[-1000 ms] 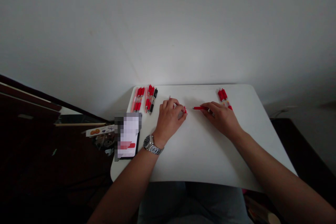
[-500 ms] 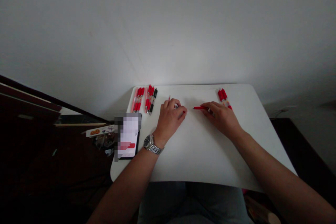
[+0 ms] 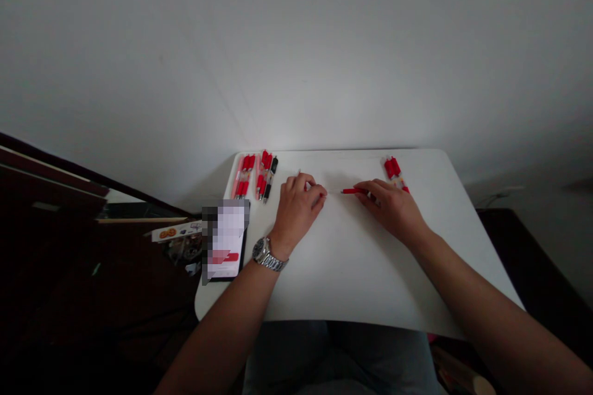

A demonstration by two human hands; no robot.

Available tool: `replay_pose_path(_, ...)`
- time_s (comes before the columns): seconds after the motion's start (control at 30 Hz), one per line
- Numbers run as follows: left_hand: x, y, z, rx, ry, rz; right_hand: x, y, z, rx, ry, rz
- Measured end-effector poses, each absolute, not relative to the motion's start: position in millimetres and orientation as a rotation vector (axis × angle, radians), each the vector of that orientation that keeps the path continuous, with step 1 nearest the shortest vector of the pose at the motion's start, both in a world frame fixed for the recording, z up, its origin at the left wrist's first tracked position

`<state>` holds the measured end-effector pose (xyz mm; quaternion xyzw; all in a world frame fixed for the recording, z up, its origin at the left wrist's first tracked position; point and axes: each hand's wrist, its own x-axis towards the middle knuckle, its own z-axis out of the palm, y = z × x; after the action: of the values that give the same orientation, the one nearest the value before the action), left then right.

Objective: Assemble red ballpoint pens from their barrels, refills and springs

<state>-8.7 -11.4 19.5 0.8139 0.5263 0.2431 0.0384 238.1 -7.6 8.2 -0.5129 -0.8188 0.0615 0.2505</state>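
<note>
Over the middle of the white table (image 3: 352,271), my left hand (image 3: 299,200) is closed, thumb and fingers pinched round a slim pen part (image 3: 299,171). Its pale end sticks out above the knuckles, and the rest is mostly covered by the fingers. My right hand (image 3: 386,200) is closed on a red pen (image 3: 348,191), whose end points left towards the left fingertips. A faint thin line, perhaps a refill, spans the small gap between the two hands. Beyond my right hand lie red pens (image 3: 393,166), partly hidden by it.
Two groups of pens lie at the table's back left: pink and red ones (image 3: 245,176), then red ones (image 3: 264,166) with a black pen (image 3: 271,179). A phone (image 3: 227,247) with a lit screen rests at the left edge. A wall (image 3: 324,62) rises behind.
My left hand has shifted slightly left, widening the gap to the red pen and showing the thin line there. My right hand has hardly moved.
</note>
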Motion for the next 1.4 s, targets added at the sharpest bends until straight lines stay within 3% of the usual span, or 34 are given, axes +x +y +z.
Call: replay_pose_path(1.4, -5, -12, 18, 2.499, 1.590, 0.712, 233, -11, 17, -1.226, -2.139, 0.403)
